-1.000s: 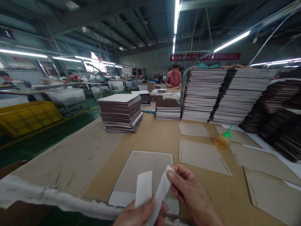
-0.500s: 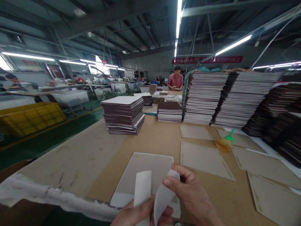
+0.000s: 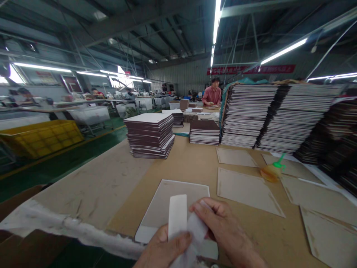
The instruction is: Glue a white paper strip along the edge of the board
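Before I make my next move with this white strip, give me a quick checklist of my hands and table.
1. Left hand gripping the white strip: ok.
2. Right hand pinching the thin translucent sheet: ok.
3. Strip and sheet fully apart: cannot tell, left thumb covers part.
4. Near board lying on the table: ok.
5. Near board wholly visible: not ok, hands cover part.
6. Green-nozzled bottle clear of both hands: ok.
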Motion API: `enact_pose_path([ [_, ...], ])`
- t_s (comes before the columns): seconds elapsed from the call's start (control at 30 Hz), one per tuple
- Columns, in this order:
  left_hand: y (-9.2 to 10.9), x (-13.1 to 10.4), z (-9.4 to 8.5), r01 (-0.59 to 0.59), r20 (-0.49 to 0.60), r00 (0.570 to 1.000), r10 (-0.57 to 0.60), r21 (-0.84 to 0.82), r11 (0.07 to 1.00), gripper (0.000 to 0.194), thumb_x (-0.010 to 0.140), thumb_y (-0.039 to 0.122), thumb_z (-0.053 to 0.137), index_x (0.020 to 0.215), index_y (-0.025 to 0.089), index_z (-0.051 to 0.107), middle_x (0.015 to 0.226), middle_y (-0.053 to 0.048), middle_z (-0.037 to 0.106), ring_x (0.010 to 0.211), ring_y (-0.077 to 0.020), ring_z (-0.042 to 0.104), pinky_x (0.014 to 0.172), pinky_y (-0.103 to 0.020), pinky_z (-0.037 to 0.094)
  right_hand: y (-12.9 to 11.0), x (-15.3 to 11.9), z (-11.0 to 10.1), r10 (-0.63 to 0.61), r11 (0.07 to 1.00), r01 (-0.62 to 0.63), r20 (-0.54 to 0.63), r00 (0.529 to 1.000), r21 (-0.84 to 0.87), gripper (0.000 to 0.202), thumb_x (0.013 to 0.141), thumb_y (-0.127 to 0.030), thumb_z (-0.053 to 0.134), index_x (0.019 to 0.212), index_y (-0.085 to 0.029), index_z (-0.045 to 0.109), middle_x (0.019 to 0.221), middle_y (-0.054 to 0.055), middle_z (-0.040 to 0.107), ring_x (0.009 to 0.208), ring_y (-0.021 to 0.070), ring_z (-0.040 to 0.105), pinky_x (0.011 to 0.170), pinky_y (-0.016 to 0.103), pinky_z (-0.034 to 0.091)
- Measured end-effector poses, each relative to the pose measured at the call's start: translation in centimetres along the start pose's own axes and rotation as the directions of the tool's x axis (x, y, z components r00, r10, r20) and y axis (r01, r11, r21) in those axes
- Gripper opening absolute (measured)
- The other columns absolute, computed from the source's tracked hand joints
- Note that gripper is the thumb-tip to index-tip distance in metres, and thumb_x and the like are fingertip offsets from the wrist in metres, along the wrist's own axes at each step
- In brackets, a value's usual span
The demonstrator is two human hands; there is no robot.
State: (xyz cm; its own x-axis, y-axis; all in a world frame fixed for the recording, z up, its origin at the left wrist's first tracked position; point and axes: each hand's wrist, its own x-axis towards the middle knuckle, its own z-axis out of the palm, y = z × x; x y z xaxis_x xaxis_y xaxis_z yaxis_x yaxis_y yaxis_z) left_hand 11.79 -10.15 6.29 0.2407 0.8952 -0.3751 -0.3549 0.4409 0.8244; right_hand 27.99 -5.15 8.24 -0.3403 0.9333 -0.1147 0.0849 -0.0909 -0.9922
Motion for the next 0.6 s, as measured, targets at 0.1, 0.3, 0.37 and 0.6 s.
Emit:
enact_pose_path([
  [0.1, 0.5, 0.2, -0.2, -0.038, -0.037, 0.999, 0.038, 0.013, 0.999, 0.053, 0.061, 0.051, 0.081, 0.096, 0.012, 0.069, 0.080, -0.008, 0.069, 0.069, -0.0188, 0.060, 0.064, -0.027, 0.043, 0.2, 0.1, -1.0, -0.009, 1.000, 0.009, 0.009, 1.000, -0.030, 0.039, 0.079, -0.054, 0.059, 0.064, -0.018, 0.059, 0.050, -0.003, 0.048, 0.046, 0.0083, 0.034, 0.044, 0.021, 0.023],
  [0.3, 1.1, 0.2, -1.8, 0.022, -0.066, 0.998, -0.015, 0.102, 0.995, 0.043, 0.055, 0.041, 0.087, 0.080, 0.014, 0.063, 0.069, -0.004, 0.066, 0.066, -0.0175, 0.060, 0.061, -0.025, 0.040, 0.3, 0.8, -1.1, -0.064, 0.993, 0.081, -0.187, 0.980, 0.086, 0.036, 0.069, -0.050, 0.072, 0.061, -0.018, 0.058, 0.051, -0.005, 0.045, 0.048, 0.0088, 0.037, 0.045, 0.021, 0.026],
  [0.37, 1.1, 0.0, -2.3, 0.056, -0.011, 0.998, -0.055, 0.110, 0.992, 0.046, 0.053, 0.040, 0.088, 0.082, 0.015, 0.063, 0.068, -0.004, 0.066, 0.065, -0.0190, 0.061, 0.059, -0.025, 0.040, -0.1, 1.0, -1.0, -0.062, 0.981, 0.105, -0.246, 0.967, 0.162, 0.039, 0.067, -0.053, 0.075, 0.061, -0.018, 0.059, 0.050, -0.006, 0.044, 0.046, 0.0078, 0.034, 0.043, 0.020, 0.024],
  [0.6, 2.6, -0.6, -4.6, 0.005, -0.127, 0.992, -0.003, 0.014, 1.000, 0.045, 0.056, 0.035, 0.086, 0.089, 0.014, 0.064, 0.077, -0.006, 0.070, 0.073, -0.0222, 0.064, 0.066, -0.029, 0.045, -0.1, 1.4, -2.3, -0.010, 0.944, 0.094, -0.257, 0.966, 0.315, 0.042, 0.070, -0.055, 0.074, 0.068, -0.016, 0.062, 0.053, -0.003, 0.051, 0.043, 0.0054, 0.034, 0.039, 0.017, 0.022],
])
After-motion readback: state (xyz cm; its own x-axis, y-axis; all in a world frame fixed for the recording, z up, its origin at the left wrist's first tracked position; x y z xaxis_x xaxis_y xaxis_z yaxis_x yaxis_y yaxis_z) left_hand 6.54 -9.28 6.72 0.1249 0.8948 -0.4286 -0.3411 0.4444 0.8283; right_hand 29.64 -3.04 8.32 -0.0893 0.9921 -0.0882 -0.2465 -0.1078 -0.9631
